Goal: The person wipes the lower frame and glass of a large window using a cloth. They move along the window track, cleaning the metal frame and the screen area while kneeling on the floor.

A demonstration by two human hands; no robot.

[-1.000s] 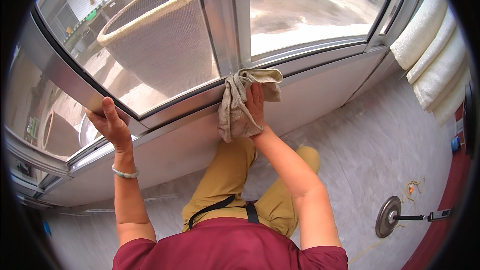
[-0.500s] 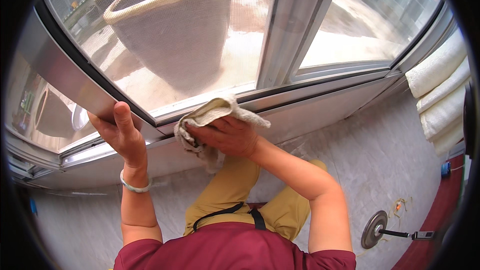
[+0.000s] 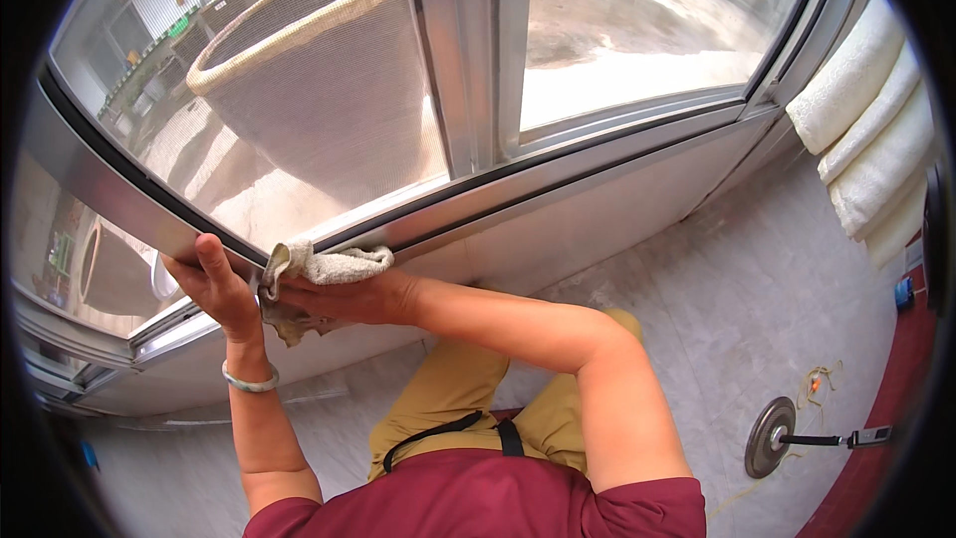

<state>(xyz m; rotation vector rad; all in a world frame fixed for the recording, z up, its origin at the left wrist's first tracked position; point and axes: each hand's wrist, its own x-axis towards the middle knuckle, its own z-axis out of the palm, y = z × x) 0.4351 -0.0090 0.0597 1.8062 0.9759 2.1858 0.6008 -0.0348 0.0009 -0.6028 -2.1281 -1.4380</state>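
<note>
My right hand (image 3: 363, 297) is closed on a damp-looking, off-white cloth (image 3: 349, 266). It presses the cloth against the bottom corner of a silver metal door frame (image 3: 119, 189) with black edging. Part of the cloth hangs below my fingers, which it partly hides. Close by on the left, my left hand (image 3: 221, 294) grips the frame's upright edge, thumb on the near face and fingertips out of sight behind it. A pale bangle (image 3: 251, 379) circles my left wrist. Inside the frame is a mesh-covered pane (image 3: 339, 139).
Beyond the mesh stands a large dark vat (image 3: 319, 90) with a pale rim. White towels (image 3: 866, 130) hang at the right. A round metal weight base (image 3: 770, 438) with a rod sits on the grey floor (image 3: 687, 319), beside a dark red edge.
My right hand has slid left along the bottom rail with the cloth, right up to my left hand. My left hand keeps its hold on the frame. The view has shifted slightly.
</note>
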